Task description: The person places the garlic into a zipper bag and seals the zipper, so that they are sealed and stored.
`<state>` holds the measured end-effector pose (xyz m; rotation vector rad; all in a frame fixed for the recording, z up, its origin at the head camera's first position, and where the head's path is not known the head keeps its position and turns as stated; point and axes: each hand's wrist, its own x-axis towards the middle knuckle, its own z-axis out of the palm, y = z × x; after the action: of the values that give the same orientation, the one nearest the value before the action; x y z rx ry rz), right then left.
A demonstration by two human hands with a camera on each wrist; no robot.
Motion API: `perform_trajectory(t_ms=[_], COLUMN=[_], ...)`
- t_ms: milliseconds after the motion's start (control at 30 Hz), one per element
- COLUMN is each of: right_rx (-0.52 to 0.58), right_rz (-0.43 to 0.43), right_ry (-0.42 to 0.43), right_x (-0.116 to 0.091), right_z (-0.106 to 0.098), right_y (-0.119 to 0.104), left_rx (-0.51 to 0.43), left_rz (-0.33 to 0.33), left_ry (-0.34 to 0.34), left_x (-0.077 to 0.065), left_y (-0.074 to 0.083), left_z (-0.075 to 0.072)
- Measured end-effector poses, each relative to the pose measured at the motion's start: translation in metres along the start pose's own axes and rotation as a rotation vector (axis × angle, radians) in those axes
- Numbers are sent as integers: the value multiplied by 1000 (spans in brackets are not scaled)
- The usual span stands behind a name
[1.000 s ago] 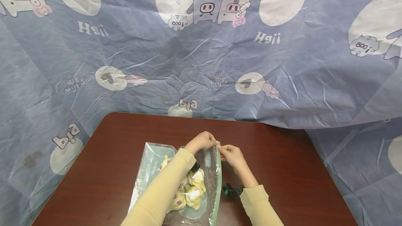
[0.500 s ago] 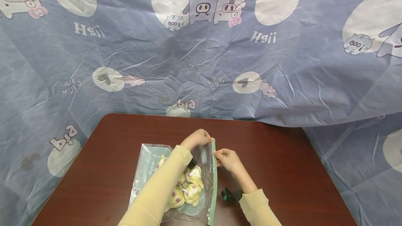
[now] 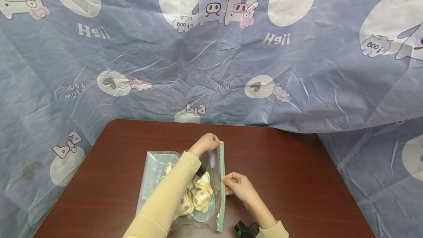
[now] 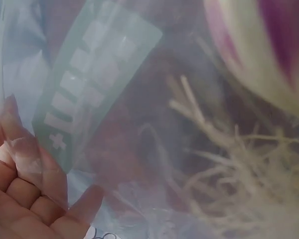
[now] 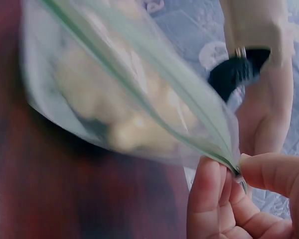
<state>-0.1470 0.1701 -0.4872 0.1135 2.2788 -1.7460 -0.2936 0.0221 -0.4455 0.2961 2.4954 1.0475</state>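
A clear zip bag [image 3: 216,179] with a green seal strip [image 3: 222,205] lies on the table. Inside it, several pale garlic bulbs [image 3: 201,200] with purple streaks sit in a light blue tray [image 3: 152,170]. My left hand [image 3: 205,143] pinches the far end of the strip, and its forearm covers part of the tray. In the left wrist view, garlic roots [image 4: 239,169] show blurred through the film. My right hand [image 3: 240,186] pinches the strip near its middle; the right wrist view shows thumb and fingers closed on the green seal [image 5: 209,149].
The dark red-brown table [image 3: 284,168] extends to both sides of the bag. A blue printed cloth [image 3: 185,61] hangs behind it. Black wrist devices [image 3: 246,229] sit on both wrists.
My right hand has slid along the green strip from near its far end toward me. My left hand has stayed at the far end, shifting slightly away and left with the strip.
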Motion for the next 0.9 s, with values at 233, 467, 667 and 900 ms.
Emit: perform_trajectory(t_ms=[233, 467, 667, 900], right_rx=[55, 101, 145, 103], right_rz=[-16, -2, 8, -60], right_ry=[-102, -160, -250, -301], right_x=[-25, -49, -66, -77], right_z=[7, 13, 18, 17], right_y=[10, 24, 38, 49], left_rx=[-9, -15, -13, -27], left_rz=[13, 18, -19, -34], left_ry=[17, 27, 34, 20], left_x=[3, 4, 6, 5], left_y=[-1, 1, 3, 2], left_z=[0, 1, 2, 3])
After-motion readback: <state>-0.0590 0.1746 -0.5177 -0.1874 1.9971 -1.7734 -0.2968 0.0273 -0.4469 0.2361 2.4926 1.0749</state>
